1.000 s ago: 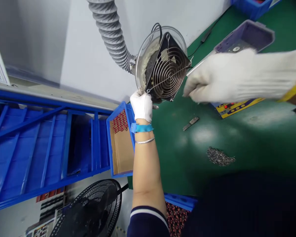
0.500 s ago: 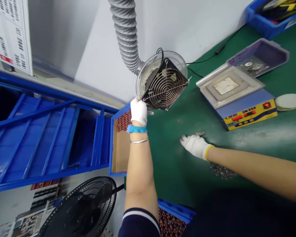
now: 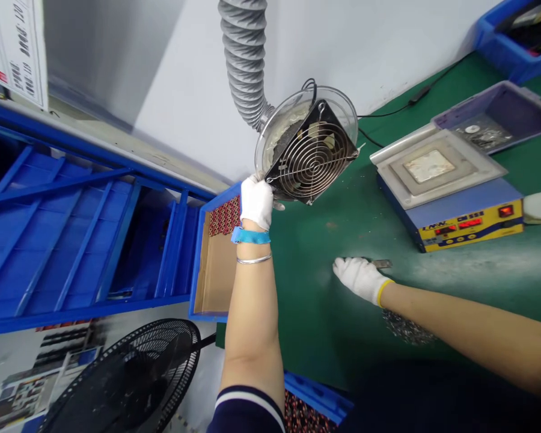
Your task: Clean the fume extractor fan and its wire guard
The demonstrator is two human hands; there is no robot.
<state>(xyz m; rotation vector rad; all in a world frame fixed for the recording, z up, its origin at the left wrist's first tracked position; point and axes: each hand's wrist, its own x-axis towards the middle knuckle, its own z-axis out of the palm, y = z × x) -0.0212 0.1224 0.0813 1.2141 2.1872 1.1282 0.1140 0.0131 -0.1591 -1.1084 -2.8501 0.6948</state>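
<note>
My left hand (image 3: 256, 201), in a white glove, reaches forward and is closed on the lower left corner of a square black fan (image 3: 314, 162) with a ring-wire guard. The fan sits on the front of a clear round hood (image 3: 349, 108) joined to a grey ribbed hose (image 3: 246, 54). Lower right, my right hand (image 3: 359, 279) lies low over the green table with its fingers drawn together. Past its far edge pokes a flat metal strip (image 3: 382, 263); whether the fingers grip it I cannot tell. Under the right wrist is a pile of small metal pins (image 3: 408, 328).
A blue and yellow solder pot (image 3: 471, 231) stands on the right, with a purple bin (image 3: 523, 114) behind it. A blue tray (image 3: 198, 307) with rows of red parts lies left. A black pedestal fan (image 3: 130, 373) stands lower left, beside blue shelving (image 3: 49, 234).
The whole view has shifted slightly. My left hand stays on the fan. More of the metal strip now shows beyond my right hand, which has hardly moved on the table.
</note>
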